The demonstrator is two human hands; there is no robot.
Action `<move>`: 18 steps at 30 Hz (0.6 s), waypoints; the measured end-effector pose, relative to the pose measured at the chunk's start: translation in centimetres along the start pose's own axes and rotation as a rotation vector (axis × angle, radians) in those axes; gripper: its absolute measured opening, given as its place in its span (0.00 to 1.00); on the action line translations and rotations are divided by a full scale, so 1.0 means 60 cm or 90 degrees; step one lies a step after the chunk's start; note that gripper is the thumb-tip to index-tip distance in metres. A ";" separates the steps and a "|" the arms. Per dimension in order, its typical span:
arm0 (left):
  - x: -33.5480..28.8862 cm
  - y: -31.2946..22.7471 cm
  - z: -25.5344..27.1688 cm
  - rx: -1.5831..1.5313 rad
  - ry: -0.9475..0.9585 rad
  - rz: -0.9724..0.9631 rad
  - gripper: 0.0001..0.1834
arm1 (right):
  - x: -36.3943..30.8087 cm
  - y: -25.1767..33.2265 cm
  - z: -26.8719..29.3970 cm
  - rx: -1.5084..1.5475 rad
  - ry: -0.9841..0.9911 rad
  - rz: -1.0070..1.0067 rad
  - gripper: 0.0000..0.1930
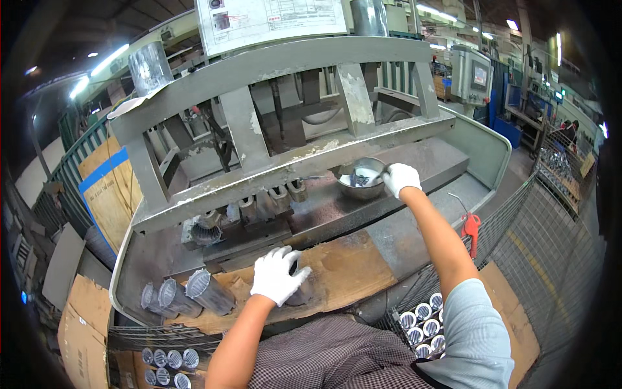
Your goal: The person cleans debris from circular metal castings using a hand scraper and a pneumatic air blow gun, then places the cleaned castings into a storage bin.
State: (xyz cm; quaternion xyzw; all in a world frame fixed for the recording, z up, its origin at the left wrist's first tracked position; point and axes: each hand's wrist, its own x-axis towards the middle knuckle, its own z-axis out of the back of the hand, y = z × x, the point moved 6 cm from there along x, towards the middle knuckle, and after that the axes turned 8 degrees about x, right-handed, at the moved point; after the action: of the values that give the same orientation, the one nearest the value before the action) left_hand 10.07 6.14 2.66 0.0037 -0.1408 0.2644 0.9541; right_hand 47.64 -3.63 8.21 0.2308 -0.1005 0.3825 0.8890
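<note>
My left hand [277, 275], in a white glove, is closed round the top of a dark grey metal cylinder [300, 296] standing on the brown cardboard sheet [353, 262]. The glove hides part of the cylinder. In my gloved right hand [401, 179] is the handle of what looks like a brush [382, 174], reaching into a round metal bowl [360, 192] with whitish liquid. The bowl stands on the machine bed. Left of my left hand, several ribbed metal cylinders [210, 293] stand on the cardboard.
A grey steel frame [259, 159] crosses above the bed, with a row of metal fixtures [265, 201] beneath it. A red-handled air gun [471, 230] hangs at the right on wire mesh. Finned round parts [424, 321] fill a crate below right; more parts [172, 358] lie lower left.
</note>
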 end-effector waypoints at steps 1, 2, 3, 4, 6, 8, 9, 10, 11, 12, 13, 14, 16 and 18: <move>0.003 -0.001 0.000 -0.006 0.006 0.002 0.30 | -0.002 -0.008 0.000 -0.002 -0.001 -0.002 0.16; 0.005 -0.001 -0.002 -0.012 0.012 0.003 0.31 | -0.008 -0.014 0.007 0.026 -0.053 0.015 0.16; 0.005 0.000 -0.004 -0.012 0.011 0.002 0.31 | -0.015 -0.018 0.013 0.055 -0.105 0.032 0.15; 0.004 0.003 -0.005 -0.006 0.007 0.001 0.31 | -0.024 -0.022 0.011 0.054 -0.105 0.035 0.15; 0.000 0.009 -0.010 -0.002 0.003 0.009 0.31 | -0.056 -0.020 0.022 0.154 -0.201 0.103 0.16; 0.001 0.012 -0.011 -0.016 -0.007 0.005 0.32 | -0.086 -0.025 0.020 0.158 -0.188 0.105 0.16; -0.002 0.014 -0.011 -0.018 -0.006 0.010 0.32 | -0.099 -0.024 0.017 0.165 -0.177 0.106 0.16; -0.007 0.013 -0.001 -0.015 -0.061 0.000 0.33 | -0.118 -0.023 0.018 0.208 -0.217 0.116 0.14; -0.010 0.013 0.010 -0.010 -0.119 -0.005 0.34 | -0.131 -0.013 0.011 0.211 -0.213 0.125 0.14; -0.015 0.013 0.018 -0.006 -0.132 -0.014 0.36 | -0.146 -0.003 0.008 0.255 -0.236 0.131 0.13; -0.018 0.014 0.025 -0.002 -0.134 -0.001 0.36 | -0.162 0.009 0.007 0.301 -0.257 0.136 0.12; -0.020 0.016 0.030 -0.006 -0.126 0.004 0.37 | -0.175 0.033 0.007 0.334 -0.240 0.131 0.12; -0.028 0.029 0.036 -0.004 -0.085 0.019 0.39 | -0.185 0.092 -0.006 0.427 -0.223 0.180 0.12; -0.030 0.037 0.051 0.008 0.021 0.045 0.39 | -0.194 0.163 -0.005 0.540 -0.249 0.291 0.12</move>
State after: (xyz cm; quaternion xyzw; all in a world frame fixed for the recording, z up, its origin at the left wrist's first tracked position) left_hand 6.66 6.87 4.95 0.0001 -0.1233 0.2992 0.9462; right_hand 32.57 -5.00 7.08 0.6098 -0.1487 0.5240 0.5758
